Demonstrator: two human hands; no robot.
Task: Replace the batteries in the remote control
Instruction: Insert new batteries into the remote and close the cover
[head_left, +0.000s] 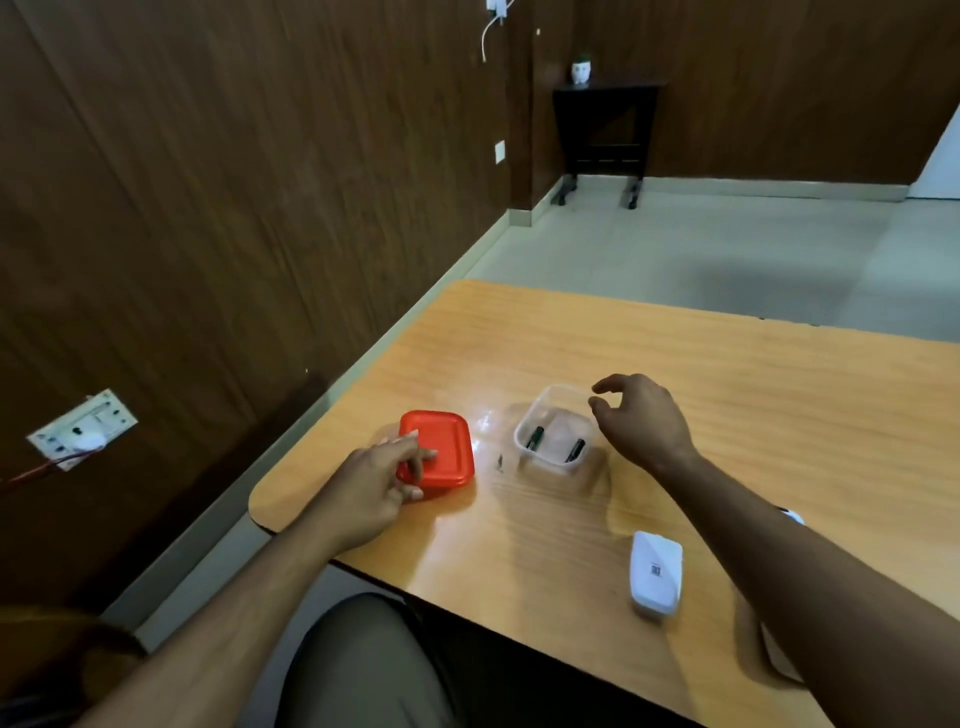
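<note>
1. Left hand (371, 488): lay over the near-left edge of the red lid (437, 455), fingers loosely bent, touching it, gripping nothing.
2. Clear container (554, 430): stood right of the lid, held two dark batteries (535, 437), long axes pointing away and slightly right.
3. Right hand (641, 418): hovered beside the container's right rim, fingers relaxed, empty.
4. White remote (656, 571): lay face down near the table (727, 374) front edge, long axis running near to far.

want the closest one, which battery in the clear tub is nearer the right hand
The right-side battery in the clear tub, nearer the right hand.
</note>
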